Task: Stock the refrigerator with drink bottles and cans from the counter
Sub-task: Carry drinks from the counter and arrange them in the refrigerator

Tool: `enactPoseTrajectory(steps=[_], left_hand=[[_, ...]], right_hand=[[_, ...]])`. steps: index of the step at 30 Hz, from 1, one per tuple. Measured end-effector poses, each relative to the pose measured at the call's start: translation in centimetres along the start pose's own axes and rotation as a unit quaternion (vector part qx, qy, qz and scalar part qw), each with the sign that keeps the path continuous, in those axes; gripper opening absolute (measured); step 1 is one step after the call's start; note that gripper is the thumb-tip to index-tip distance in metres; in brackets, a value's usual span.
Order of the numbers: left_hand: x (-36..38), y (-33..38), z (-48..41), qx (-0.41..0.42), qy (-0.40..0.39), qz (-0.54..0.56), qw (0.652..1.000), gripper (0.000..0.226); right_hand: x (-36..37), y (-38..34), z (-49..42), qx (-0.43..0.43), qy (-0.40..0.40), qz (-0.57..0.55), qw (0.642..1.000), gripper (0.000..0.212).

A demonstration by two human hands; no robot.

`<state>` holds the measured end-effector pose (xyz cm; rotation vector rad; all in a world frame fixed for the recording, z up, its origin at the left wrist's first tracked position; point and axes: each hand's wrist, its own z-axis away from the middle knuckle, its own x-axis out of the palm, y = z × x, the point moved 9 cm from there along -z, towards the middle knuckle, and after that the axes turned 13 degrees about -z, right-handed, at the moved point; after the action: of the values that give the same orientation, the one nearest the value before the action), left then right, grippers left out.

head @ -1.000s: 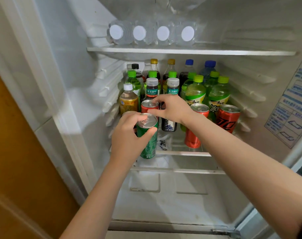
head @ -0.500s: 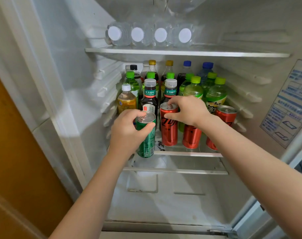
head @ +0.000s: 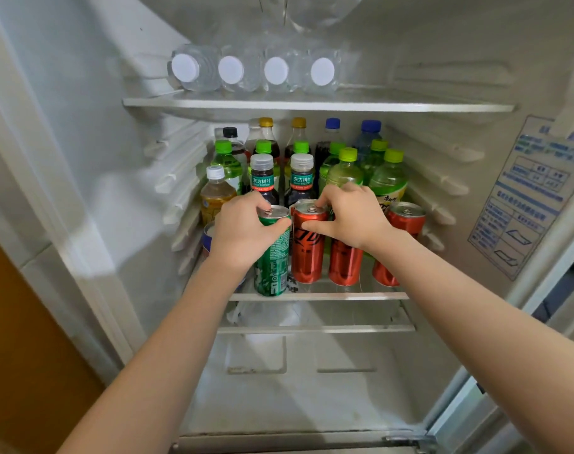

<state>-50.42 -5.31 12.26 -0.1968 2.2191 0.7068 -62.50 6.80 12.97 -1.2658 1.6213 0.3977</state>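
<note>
Head camera shows the left hand (head: 243,234) wrapped around a green can (head: 272,257) at the middle shelf's (head: 318,295) front edge, while the right hand (head: 354,214) pinches a red can (head: 308,244) just beside it. Nudged carelessly, the tightly packed cans could topple off.

Open refrigerator (head: 82,165) seen from above. The left hand (head: 243,234) grips a green can (head: 272,257) by its top at the front edge of the middle shelf (head: 318,295). The right hand (head: 351,214) holds the rim of a red can (head: 308,247) touching it. Two more red cans stand to the right (one partly hidden by the wrist). Capped bottles crowd behind; four water bottles (head: 253,70) lie on the shelf above.
</note>
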Motion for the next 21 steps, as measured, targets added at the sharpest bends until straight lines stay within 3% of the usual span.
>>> enactPoseTrajectory(steps=[5, 10, 13, 16, 18, 21], left_hand=[[-0.2, 0.0, -0.2, 0.001, 0.057, -0.056, 0.997, 0.042], [-0.8, 0.0, -0.9, 0.024, 0.027, -0.134, 0.99, 0.049], [-1.8, -1.3, -0.7, 0.018, 0.036, -0.055, 0.998, 0.043], [-4.0, -4.2, 1.7, -0.012, 0.173, 0.072, 0.982, 0.017], [-3.4, -6.6, 3.8, -0.051, 0.215, 0.125, 0.967, 0.032], [1.5, -10.1, 5.9, -0.153, 0.121, 0.23, 0.953, 0.069]], right_hand=[[0.1, -0.2, 0.3, 0.004, 0.006, -0.007, 1.0, 0.051], [-0.2, -1.2, 0.8, -0.01, 0.007, 0.012, 1.0, 0.059], [-1.1, -3.0, 1.2, -0.041, 0.063, -0.01, 0.997, 0.06], [-0.6, -5.0, 0.8, -0.073, 0.057, 0.001, 0.996, 0.054], [0.3, -6.2, 0.4, -0.088, 0.04, 0.019, 0.995, 0.054], [2.0, -7.7, -0.3, -0.104, 0.012, 0.059, 0.993, 0.056]])
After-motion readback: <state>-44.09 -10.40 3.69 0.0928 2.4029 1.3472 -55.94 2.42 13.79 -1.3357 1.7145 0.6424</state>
